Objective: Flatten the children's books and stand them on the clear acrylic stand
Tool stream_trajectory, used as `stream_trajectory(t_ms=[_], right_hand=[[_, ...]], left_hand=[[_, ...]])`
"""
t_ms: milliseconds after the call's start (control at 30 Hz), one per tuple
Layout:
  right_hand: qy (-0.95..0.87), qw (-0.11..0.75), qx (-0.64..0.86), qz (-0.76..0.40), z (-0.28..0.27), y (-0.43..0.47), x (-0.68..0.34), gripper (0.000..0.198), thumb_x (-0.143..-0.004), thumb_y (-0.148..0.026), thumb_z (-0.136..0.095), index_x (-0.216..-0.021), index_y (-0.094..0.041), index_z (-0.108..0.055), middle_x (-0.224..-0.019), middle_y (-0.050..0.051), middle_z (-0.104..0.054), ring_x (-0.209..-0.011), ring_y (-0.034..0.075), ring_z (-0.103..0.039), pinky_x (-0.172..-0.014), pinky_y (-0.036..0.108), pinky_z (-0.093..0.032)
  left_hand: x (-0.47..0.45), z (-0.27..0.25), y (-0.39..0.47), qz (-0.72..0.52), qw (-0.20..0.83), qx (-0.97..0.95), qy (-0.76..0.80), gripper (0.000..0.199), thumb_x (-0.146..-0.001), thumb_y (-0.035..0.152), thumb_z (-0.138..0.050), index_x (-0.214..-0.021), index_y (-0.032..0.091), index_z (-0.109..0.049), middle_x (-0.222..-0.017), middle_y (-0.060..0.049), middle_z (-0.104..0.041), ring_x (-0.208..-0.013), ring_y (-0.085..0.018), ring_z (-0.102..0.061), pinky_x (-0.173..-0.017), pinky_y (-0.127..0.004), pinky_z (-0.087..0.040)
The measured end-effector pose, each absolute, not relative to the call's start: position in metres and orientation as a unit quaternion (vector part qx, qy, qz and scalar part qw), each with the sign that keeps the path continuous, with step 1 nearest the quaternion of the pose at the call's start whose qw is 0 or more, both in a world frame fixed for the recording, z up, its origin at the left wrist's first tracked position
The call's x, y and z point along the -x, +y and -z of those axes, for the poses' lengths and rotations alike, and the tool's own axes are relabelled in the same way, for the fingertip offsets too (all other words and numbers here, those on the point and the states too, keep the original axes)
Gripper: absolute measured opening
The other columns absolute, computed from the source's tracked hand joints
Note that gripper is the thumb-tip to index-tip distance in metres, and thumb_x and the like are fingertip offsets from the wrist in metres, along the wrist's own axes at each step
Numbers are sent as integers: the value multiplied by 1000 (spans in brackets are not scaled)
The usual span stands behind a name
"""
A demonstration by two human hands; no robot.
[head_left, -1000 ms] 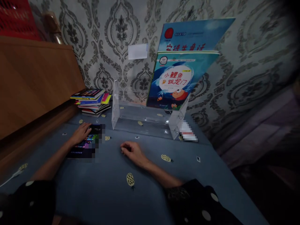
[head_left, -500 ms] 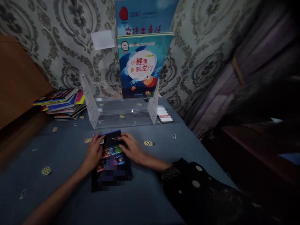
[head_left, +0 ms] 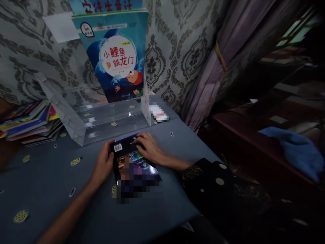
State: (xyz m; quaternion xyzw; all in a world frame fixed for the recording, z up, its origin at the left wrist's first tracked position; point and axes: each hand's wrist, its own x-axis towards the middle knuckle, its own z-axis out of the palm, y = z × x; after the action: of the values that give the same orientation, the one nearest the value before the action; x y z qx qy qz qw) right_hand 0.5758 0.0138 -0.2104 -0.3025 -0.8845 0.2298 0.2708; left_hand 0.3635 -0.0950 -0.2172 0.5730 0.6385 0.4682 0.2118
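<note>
A dark book lies back cover up over the table, with a barcode and small colourful pictures; its near part is blurred out. My left hand grips its left edge, thumb on the cover and fingers mostly hidden at the side. On the far right corner, my right hand is closed on the book with curled fingers over the cover. Just beyond stands a clear acrylic rack. A blue children's book with an orange fish leans upright in it, in front of another blue book.
To the left rises a stack of books. A pixelated pale item lies right of the rack. The table wears a blue pineapple-print cloth. A tied purple curtain and a blue cloth are at the right.
The view has swung right and closer. My left hand has shifted from lying on the cover to gripping the book's left edge, uncovering the barcode. The rack's books look unmoved.
</note>
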Motion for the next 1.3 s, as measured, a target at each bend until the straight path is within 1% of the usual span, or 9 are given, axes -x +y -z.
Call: stream_trajectory(t_ms=[200, 300, 367, 433, 600, 733, 833, 1067, 1300], right_hand=[[-901, 242, 300, -197, 204, 10, -568, 24, -93, -16, -56, -115, -16, -65, -120, 12, -59, -112, 26, -49, -100, 45, -45], [-898, 253, 295, -204, 206, 14, -567, 25, -93, -16, -56, -116, -16, -65, -120, 12, -59, -113, 26, -48, -101, 46, -45], [-895, 260, 295, -211, 207, 17, -569, 25, -92, -16, -56, -116, -16, -65, -122, 13, -58, -114, 27, -47, -102, 47, -45], [-896, 256, 296, -211, 207, 19, -571, 25, -93, -17, -56, -116, -15, -65, -123, 14, -58, -115, 28, -48, -102, 48, -45], [-929, 230, 268, -107, 200, 8, -565, 23, -93, -17, -58, -115, -17, -65, -128, 15, -61, -129, 32, -47, -111, 59, -34], [-969, 194, 129, -86, 196, -9, -546, 29, -95, -23, -60, -123, -13, -62, -135, 18, -61, -132, 30, -51, -113, 53, -36], [-973, 184, 98, -103, 197, -15, -535, 35, -96, -27, -60, -128, -14, -59, -141, 16, -59, -139, 26, -47, -118, 49, -33], [-951, 208, 161, -162, 206, 1, -554, 48, -95, -35, -62, -137, -12, -55, -147, 19, -53, -142, 30, -45, -120, 55, -30], [-914, 238, 260, -198, 214, 36, -593, 40, -97, -29, -55, -135, -18, -57, -143, 16, -58, -136, 29, -51, -118, 58, -32]], left_hand=[[-357, 213, -96, -508, 223, -514, 654, 34, -89, 28, -47, -122, 24, -50, -132, -9, -60, -128, -25, -58, -105, -44, -47], [-355, 211, -96, -514, 241, -509, 647, 34, -87, 29, -48, -121, 23, -50, -133, -11, -59, -127, -27, -59, -82, -34, -55], [-353, 210, -96, -518, 259, -503, 641, 34, -87, 31, -50, -120, 22, -50, -129, -13, -60, -125, -29, -62, -67, -27, -53], [-352, 209, -96, -521, 273, -497, 639, 33, -87, 34, -52, -117, 22, -51, -124, -13, -63, -121, -29, -64, -62, -26, -51], [-354, 210, -98, -503, 267, -510, 645, 29, -88, 35, -52, -114, 20, -54, -125, -12, -64, -121, -28, -64, -77, -32, -55], [-357, 213, -100, -457, 234, -555, 654, 32, -93, 33, -46, -122, 21, -52, -132, -13, -62, -126, -28, -60, -95, -42, -52], [-359, 214, -99, -430, 191, -581, 663, 33, -93, 33, -45, -123, 20, -51, -130, -13, -64, -124, -28, -62, -103, -48, -48], [-365, 211, -100, -371, 95, -647, 660, 30, -97, 30, -41, -122, 21, -54, -123, -11, -66, -116, -26, -64, -99, -44, -52], [-374, 204, -104, -321, 45, -688, 649, 33, -98, 22, -36, -127, 23, -52, -127, -9, -64, -118, -24, -62, -100, -43, -51]])
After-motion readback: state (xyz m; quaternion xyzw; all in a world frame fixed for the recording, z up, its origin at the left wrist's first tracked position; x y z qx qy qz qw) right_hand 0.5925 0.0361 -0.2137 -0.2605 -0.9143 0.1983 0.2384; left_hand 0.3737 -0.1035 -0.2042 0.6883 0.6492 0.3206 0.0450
